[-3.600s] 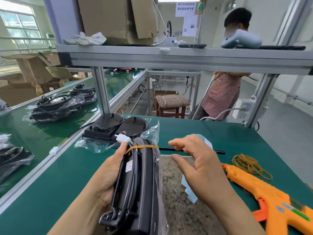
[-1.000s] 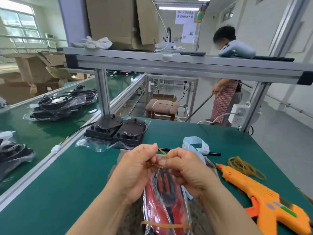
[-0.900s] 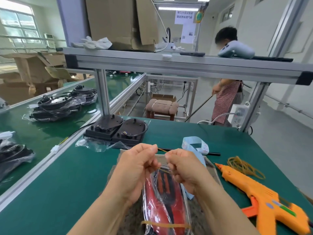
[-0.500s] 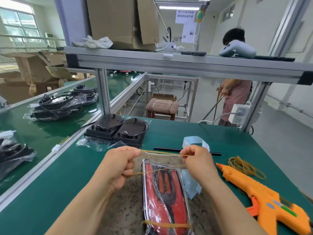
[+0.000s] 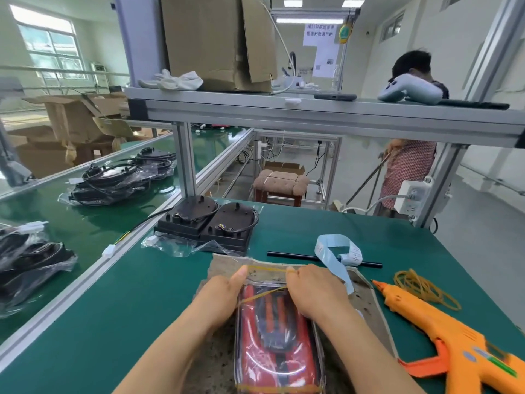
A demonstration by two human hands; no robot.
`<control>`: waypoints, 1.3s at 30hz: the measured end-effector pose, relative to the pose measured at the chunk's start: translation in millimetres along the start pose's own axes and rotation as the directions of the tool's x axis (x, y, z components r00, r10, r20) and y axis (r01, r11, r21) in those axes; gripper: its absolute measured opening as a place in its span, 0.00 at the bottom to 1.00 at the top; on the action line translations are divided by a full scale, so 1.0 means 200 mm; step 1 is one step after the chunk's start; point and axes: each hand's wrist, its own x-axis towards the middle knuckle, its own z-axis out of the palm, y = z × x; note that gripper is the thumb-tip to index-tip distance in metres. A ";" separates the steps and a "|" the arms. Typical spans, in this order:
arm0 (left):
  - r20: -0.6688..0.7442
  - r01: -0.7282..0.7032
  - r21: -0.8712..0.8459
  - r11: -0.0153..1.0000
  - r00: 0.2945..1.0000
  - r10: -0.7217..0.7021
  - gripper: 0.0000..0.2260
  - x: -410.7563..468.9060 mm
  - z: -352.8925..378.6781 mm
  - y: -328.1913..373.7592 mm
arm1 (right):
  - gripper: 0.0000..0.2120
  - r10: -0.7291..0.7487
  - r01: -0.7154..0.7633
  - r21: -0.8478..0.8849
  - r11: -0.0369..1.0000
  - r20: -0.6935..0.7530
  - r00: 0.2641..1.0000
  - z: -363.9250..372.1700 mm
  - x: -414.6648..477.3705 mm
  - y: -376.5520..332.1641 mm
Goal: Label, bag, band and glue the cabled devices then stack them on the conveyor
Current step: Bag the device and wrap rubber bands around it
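Note:
A red and black device in a clear bag (image 5: 277, 339) lies flat on a speckled mat (image 5: 366, 305) on the green table. My left hand (image 5: 220, 298) and my right hand (image 5: 314, 292) each pinch one side of a yellow rubber band (image 5: 267, 269), stretched wide over the bag's far end. A second band (image 5: 278, 389) circles the near end. Two black bagged devices (image 5: 210, 223) sit behind the mat. More bagged cabled devices (image 5: 113, 182) lie on the conveyor (image 5: 85, 226) to the left.
An orange glue gun (image 5: 443, 339) lies at the right, with a pile of rubber bands (image 5: 423, 288) behind it. A blue label strip (image 5: 335, 251) and a black glue stick (image 5: 289, 255) lie beyond the mat. A person stands past the shelf frame (image 5: 312, 115).
The device went from held on edge to lying flat on the mat. My hands pulled the band apart from a close pinch and lowered it over the bag's far end.

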 end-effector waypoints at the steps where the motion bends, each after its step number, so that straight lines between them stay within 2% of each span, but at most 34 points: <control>1: -0.003 -0.034 0.013 0.999 0.999 0.034 0.26 0.00 -0.01 0.00 | 0.19 -0.019 0.019 0.009 1.000 -0.014 1.000 -0.02 -0.01 -0.01; 3: -0.079 -0.110 -0.008 0.994 0.991 0.109 0.21 -0.02 -0.04 0.02 | 0.19 -0.027 0.032 0.094 0.995 -0.047 0.999 -0.06 -0.03 -0.04; 6: -0.273 -0.225 -0.209 0.952 0.948 0.164 0.26 -0.09 -0.11 0.12 | 0.20 0.043 0.023 0.401 0.916 -0.154 0.987 -0.17 -0.07 -0.07; 8: -0.393 -0.351 -0.271 0.896 0.890 0.230 0.26 -0.12 -0.15 0.18 | 0.19 0.087 0.073 0.670 0.739 -0.201 0.976 -0.24 -0.11 -0.10; 9: -0.433 -0.404 -0.289 0.868 0.864 0.258 0.26 -0.13 -0.16 0.20 | 0.18 0.106 0.110 0.752 0.650 -0.234 0.967 -0.27 -0.14 -0.12; 11: -0.472 -0.467 -0.350 0.812 0.837 0.278 0.23 -0.16 -0.19 0.23 | 0.14 0.157 0.183 0.819 0.544 -0.314 0.936 -0.30 -0.19 -0.14; 14: -0.383 -0.447 -0.530 0.721 0.884 0.267 0.20 -0.20 -0.19 0.23 | 0.10 0.236 0.264 0.864 0.429 -0.389 0.891 -0.29 -0.27 -0.14; 18: -0.227 -0.273 -0.716 0.643 0.961 0.155 0.19 -0.24 -0.18 0.21 | 0.12 0.333 0.291 0.924 0.250 -0.364 0.870 -0.23 -0.33 -0.15; 20: -0.149 -0.201 -0.755 0.625 0.980 0.135 0.17 -0.26 -0.19 0.19 | 0.13 0.364 0.285 0.955 0.086 -0.296 0.883 -0.21 -0.35 -0.15; 23: -0.095 -0.147 -0.766 0.626 0.989 0.115 0.16 -0.29 -0.20 0.16 | 0.14 0.329 0.217 0.943 -0.253 -0.128 0.936 -0.21 -0.37 -0.13; 26: -0.085 -0.116 -0.774 0.623 0.993 0.079 0.14 -0.31 -0.19 0.15 | 0.10 0.284 0.143 0.896 -0.420 -0.020 0.959 -0.21 -0.37 -0.11; 27: -0.089 -0.113 -0.774 0.623 0.994 0.069 0.15 -0.31 -0.19 0.15 | 0.12 0.265 0.121 0.879 -0.461 0.006 0.964 -0.21 -0.37 -0.11; 30: -0.080 -0.087 -0.798 0.596 0.996 0.039 0.16 -0.31 -0.19 0.16 | 0.15 0.199 0.054 0.837 -0.545 0.066 0.978 -0.21 -0.35 -0.09; 32: -0.085 -0.089 -0.783 0.616 0.996 0.036 0.15 -0.30 -0.19 0.17 | 0.16 0.166 0.006 0.831 -0.556 0.103 0.981 -0.20 -0.33 -0.06; 39: -0.082 -0.081 -0.765 0.639 0.996 0.028 0.14 -0.29 -0.15 0.22 | 0.16 0.025 -0.148 0.905 -0.400 0.172 0.985 -0.17 -0.28 0.03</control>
